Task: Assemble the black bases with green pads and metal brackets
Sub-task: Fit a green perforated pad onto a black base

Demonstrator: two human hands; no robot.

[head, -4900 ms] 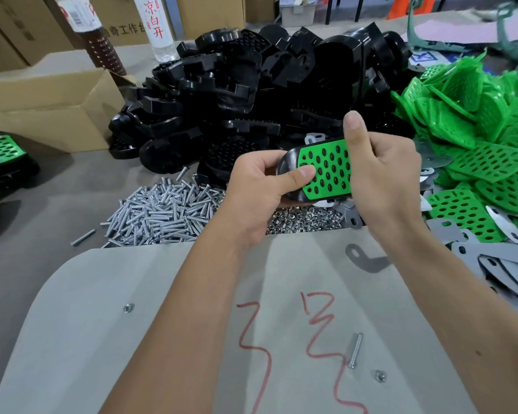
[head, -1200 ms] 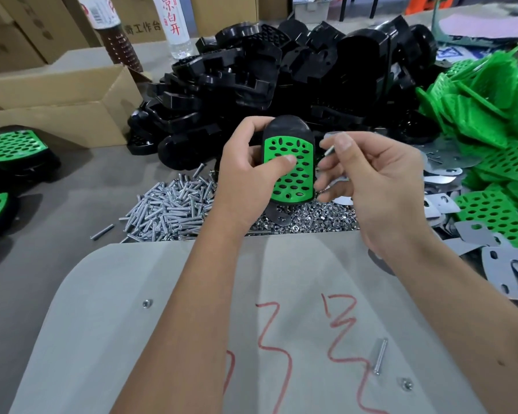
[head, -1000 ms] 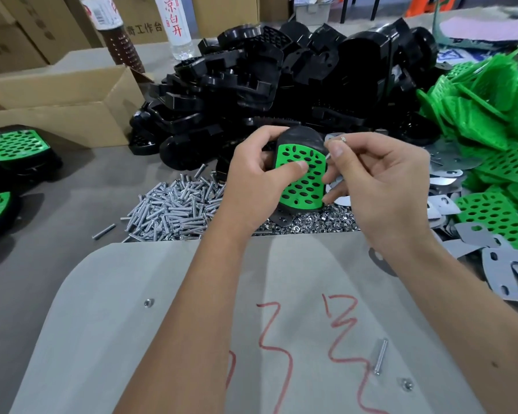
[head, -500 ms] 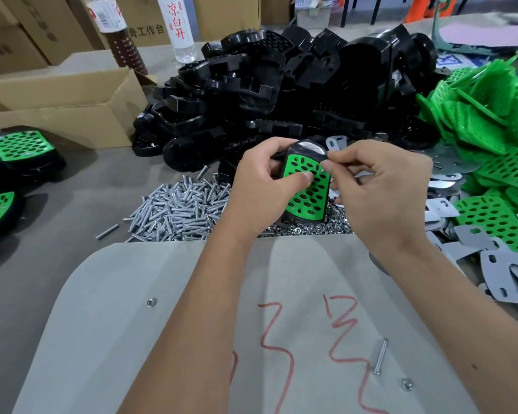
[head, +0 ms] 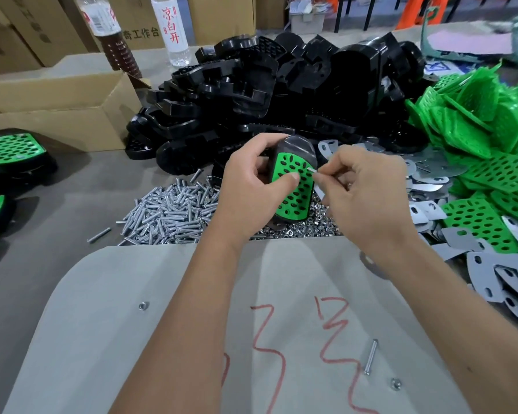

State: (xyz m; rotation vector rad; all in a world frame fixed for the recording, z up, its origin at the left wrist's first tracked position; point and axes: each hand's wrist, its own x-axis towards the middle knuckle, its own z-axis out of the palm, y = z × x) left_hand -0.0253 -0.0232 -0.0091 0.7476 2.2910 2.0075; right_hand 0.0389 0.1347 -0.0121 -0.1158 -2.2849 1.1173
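My left hand grips a black base with a perforated green pad fitted on its face, held upright above the hardware piles. The thumb presses on the pad. My right hand pinches a small silver screw between thumb and forefinger, its tip at the pad's upper right edge. A metal bracket end pokes out under the base.
A heap of black bases fills the back, green pads and grey metal brackets lie right. Screws and nuts sit ahead. Finished assemblies and a cardboard box are left. A loose screw lies on the grey mat.
My left hand turned the base from sideways to upright. My right hand left the base, took a screw and brought it down to the pad's upper right edge.
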